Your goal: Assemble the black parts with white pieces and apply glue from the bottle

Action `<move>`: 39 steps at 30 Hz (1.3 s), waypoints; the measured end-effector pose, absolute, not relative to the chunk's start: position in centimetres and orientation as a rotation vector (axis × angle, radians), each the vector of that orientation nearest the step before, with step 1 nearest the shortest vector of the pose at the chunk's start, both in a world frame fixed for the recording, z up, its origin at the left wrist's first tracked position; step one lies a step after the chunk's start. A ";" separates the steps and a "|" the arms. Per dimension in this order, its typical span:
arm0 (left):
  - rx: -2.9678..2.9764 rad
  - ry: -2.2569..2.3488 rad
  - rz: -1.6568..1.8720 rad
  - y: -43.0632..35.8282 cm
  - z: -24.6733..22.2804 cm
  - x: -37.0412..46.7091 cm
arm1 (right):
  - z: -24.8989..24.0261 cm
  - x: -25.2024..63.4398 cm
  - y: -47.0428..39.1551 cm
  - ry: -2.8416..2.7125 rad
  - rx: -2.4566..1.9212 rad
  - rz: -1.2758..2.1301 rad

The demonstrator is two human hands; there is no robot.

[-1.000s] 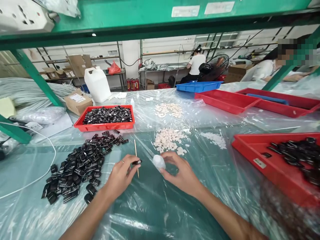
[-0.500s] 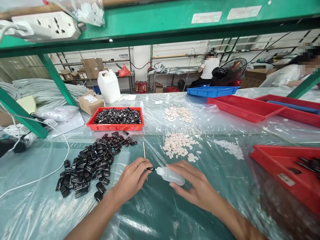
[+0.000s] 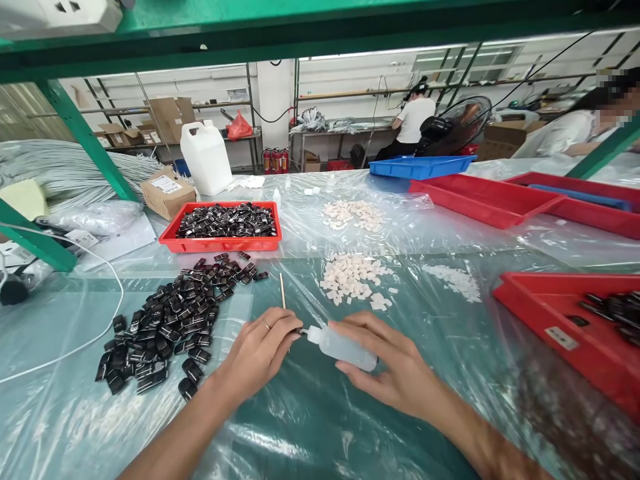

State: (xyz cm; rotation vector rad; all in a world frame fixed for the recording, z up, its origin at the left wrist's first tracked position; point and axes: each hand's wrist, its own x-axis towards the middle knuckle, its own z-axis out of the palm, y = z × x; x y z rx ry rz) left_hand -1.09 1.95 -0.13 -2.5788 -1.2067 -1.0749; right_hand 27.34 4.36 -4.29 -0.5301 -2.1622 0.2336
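My left hand (image 3: 257, 353) pinches a small black part (image 3: 299, 330) between its fingertips, a ring on one finger. My right hand (image 3: 395, 370) holds a small translucent squeeze bottle (image 3: 343, 347) on its side, with the nozzle tip touching the black part. A thin wooden stick (image 3: 283, 293) lies on the plastic sheet just beyond my left hand. A heap of loose black parts (image 3: 170, 323) spreads to the left of my hands. A pile of small white pieces (image 3: 353, 280) lies just beyond my right hand.
A red tray (image 3: 220, 244) full of black parts stands behind the heap, with a white jug (image 3: 206, 157) and cardboard box (image 3: 167, 191) further back. Another red tray (image 3: 550, 313) with black parts sits at right. Red (image 3: 480, 200) and blue trays (image 3: 420, 167) lie far right. Other people work beyond.
My right hand has turned the bottle from upright onto its side and brought its nozzle against the black part in my left hand. The view has shifted slightly.
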 end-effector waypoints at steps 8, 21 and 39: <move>-2.540 -1.222 -0.998 1.3 0.2 -0.7 | -3.5 26.6 3.4 -1.999 -0.616 0.437; -2.586 -1.177 -1.049 1.0 0.2 -0.3 | -3.2 26.9 2.5 -1.968 -0.573 0.270; -2.577 -1.211 -0.948 0.5 0.8 -0.6 | -3.5 27.0 0.7 -1.898 -0.661 0.212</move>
